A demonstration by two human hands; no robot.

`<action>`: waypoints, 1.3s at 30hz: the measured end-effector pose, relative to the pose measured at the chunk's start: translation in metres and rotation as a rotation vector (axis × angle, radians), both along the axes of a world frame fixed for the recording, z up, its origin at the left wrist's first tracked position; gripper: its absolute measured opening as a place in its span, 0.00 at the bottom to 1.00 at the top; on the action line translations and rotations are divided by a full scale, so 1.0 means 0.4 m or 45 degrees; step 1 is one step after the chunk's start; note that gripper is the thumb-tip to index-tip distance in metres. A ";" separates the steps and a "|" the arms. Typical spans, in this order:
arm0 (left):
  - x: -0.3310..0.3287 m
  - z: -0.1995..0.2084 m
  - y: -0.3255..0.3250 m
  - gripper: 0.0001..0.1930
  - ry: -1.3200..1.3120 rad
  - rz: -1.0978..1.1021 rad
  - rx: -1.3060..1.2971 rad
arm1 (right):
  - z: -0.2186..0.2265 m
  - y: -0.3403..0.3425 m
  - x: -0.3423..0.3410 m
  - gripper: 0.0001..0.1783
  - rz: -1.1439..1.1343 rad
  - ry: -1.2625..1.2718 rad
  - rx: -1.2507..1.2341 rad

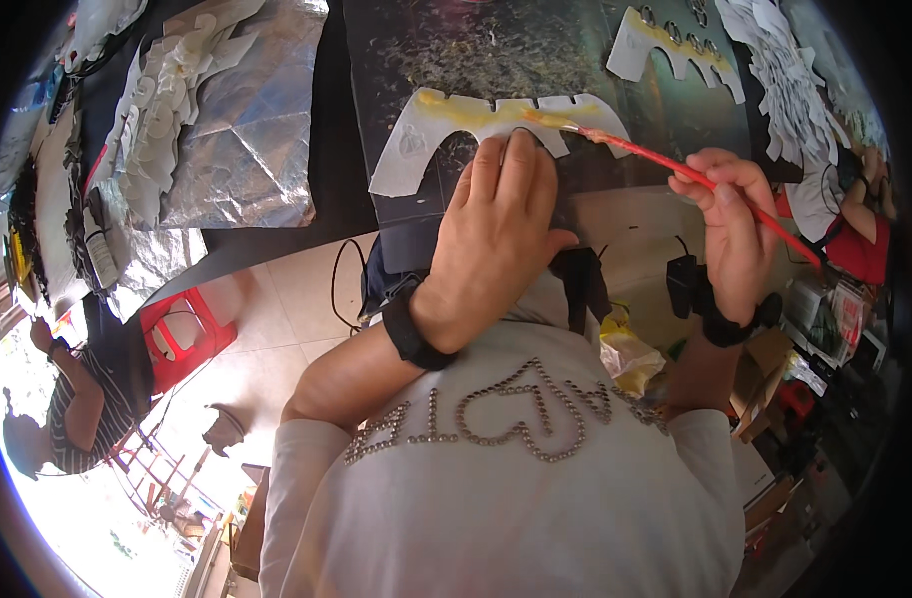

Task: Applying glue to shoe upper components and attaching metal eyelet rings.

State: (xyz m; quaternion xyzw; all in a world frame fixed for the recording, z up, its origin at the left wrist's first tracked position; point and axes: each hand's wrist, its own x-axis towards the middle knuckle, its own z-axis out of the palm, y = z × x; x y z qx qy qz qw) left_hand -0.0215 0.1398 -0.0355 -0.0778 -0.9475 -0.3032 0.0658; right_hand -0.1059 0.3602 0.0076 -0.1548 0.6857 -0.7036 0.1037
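Fingers of the left hand [496,234] press flat on a white notched cutout [456,125] lying crosswise on the dark worktable [396,50], while the right hand [730,224] pinches a red brush [695,179]. Its gluey tip touches the cutout's top edge just beyond the left fingertips. A second glued cutout [675,45] and crumpled foil sheets [237,130] lie well apart.

Bright daylight pours in at the lower left and washes it white. The middle looks sharp. The edges bend and go black.
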 end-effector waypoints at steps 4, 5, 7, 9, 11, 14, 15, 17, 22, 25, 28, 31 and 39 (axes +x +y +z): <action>-0.004 0.010 0.020 0.40 0.025 -0.054 -0.256 | -0.001 0.027 -0.016 0.09 -0.062 -0.086 0.064; -0.004 0.011 0.023 0.41 0.023 -0.077 -0.311 | 0.000 0.032 -0.017 0.10 -0.104 -0.120 0.113; -0.002 0.010 0.025 0.41 0.002 -0.087 -0.335 | 0.000 0.054 -0.020 0.10 -0.075 -0.150 0.102; -0.004 0.013 0.025 0.41 -0.018 -0.099 -0.361 | 0.004 0.060 -0.016 0.11 -0.049 -0.179 0.088; -0.006 0.012 0.027 0.40 -0.040 -0.096 -0.356 | 0.009 0.058 -0.006 0.09 -0.099 -0.157 0.113; -0.006 0.014 0.026 0.40 -0.048 -0.098 -0.340 | 0.010 0.062 0.013 0.07 -0.045 -0.062 0.264; -0.005 0.014 0.026 0.40 -0.047 -0.102 -0.340 | 0.010 0.058 0.012 0.07 -0.050 -0.061 0.264; -0.004 0.012 0.026 0.40 -0.031 -0.094 -0.323 | 0.010 0.051 0.008 0.07 0.179 0.038 0.237; -0.002 0.008 0.021 0.40 -0.027 -0.092 -0.304 | 0.037 0.071 0.000 0.08 0.168 0.256 0.464; -0.001 0.011 0.022 0.40 -0.027 -0.092 -0.308 | 0.053 0.080 -0.006 0.08 0.302 0.456 0.592; -0.002 0.016 0.028 0.40 -0.018 -0.099 -0.304 | 0.061 0.079 -0.007 0.08 0.385 0.433 0.549; -0.005 0.014 0.027 0.40 -0.016 -0.099 -0.301 | 0.053 0.093 -0.009 0.06 0.182 0.263 0.490; -0.003 0.015 0.017 0.39 -0.027 -0.078 -0.278 | 0.009 0.101 0.014 0.09 -0.120 -0.042 0.272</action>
